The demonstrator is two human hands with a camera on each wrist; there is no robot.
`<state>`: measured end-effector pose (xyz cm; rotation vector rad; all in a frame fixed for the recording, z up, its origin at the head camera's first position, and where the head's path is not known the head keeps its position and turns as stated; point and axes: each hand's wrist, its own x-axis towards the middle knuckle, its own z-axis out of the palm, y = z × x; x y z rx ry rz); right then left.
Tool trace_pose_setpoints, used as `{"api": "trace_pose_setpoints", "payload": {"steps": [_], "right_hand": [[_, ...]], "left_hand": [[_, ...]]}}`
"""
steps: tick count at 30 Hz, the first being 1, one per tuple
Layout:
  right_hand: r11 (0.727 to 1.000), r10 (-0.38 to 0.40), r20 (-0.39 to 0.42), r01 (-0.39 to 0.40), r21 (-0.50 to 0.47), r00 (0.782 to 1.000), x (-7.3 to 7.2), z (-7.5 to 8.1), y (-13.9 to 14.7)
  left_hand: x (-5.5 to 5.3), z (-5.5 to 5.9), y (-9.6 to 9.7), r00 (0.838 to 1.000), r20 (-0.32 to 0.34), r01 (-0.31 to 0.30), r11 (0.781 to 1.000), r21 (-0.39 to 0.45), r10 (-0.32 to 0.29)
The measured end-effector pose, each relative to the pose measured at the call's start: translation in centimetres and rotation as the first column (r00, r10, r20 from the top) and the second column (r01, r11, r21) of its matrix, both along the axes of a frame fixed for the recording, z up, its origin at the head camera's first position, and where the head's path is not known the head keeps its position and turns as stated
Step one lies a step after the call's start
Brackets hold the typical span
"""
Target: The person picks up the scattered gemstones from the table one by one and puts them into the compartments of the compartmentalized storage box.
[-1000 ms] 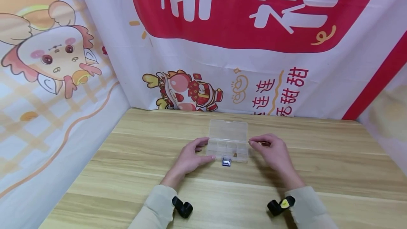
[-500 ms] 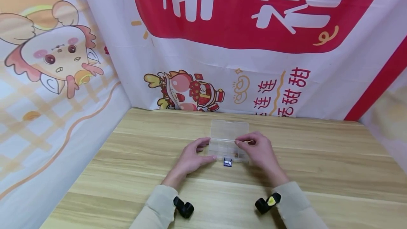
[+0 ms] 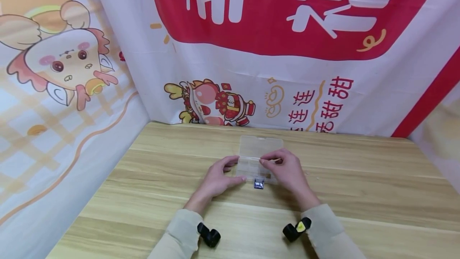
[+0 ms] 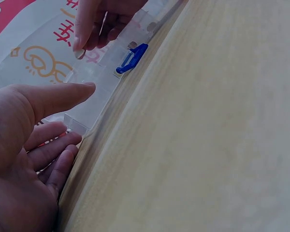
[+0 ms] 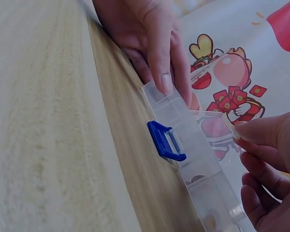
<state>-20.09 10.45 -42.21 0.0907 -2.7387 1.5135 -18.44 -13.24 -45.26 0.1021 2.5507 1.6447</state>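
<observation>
A clear plastic compartment box (image 3: 247, 166) lies on the table with its clear lid (image 3: 256, 145) raised at the back. Its blue latch (image 5: 160, 140) hangs at the front edge. My left hand (image 3: 217, 178) steadies the box's left end, thumb at the front wall and fingers round the back. Above the middle compartments, my right hand (image 3: 286, 170) pinches a small pale piece (image 5: 236, 135) between thumb and forefinger; its kind cannot be made out. Small brownish pieces (image 5: 210, 222) lie in compartments toward the right, partly behind the right hand in the head view.
The wooden table (image 3: 161, 171) meets a printed cloth (image 3: 215, 63) hanging close behind the box. Another patterned cloth (image 3: 54, 103) hangs on the left. Tiny pale specks (image 3: 312, 176) lie on the wood right of the right hand.
My right hand has moved left, from beside the box's right end to over its middle compartments, still pinching the piece. The left hand stays at the left end.
</observation>
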Motion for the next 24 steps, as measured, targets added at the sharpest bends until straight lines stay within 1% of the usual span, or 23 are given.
{"api": "trace_pose_setpoints", "payload": {"steps": [4, 9, 16, 24], "right_hand": [[1.0, -0.003, 0.001, 0.003, 0.005, 1.0, 0.0, -0.1, -0.2], [1.0, -0.002, -0.018, 0.002, 0.007, 1.0, 0.0, -0.1, -0.5], [1.0, 0.003, -0.026, -0.002, 0.01, 1.0, -0.3, -0.2, -1.0], [0.999, 0.008, -0.065, -0.006, 0.039, 0.998, -0.2, -0.7, -1.7]], "left_hand": [[-0.1, -0.1, 0.0, 1.0, 0.0, 0.005, 1.0, -0.007, -0.005], [-0.1, -0.1, -0.1, 1.0, -0.001, 0.007, 1.0, -0.012, -0.007], [-0.1, 0.0, 0.0, 1.0, 0.003, 0.005, 1.0, -0.008, -0.005], [-0.1, 0.0, -0.1, 1.0, 0.001, 0.006, 1.0, -0.017, -0.006]]}}
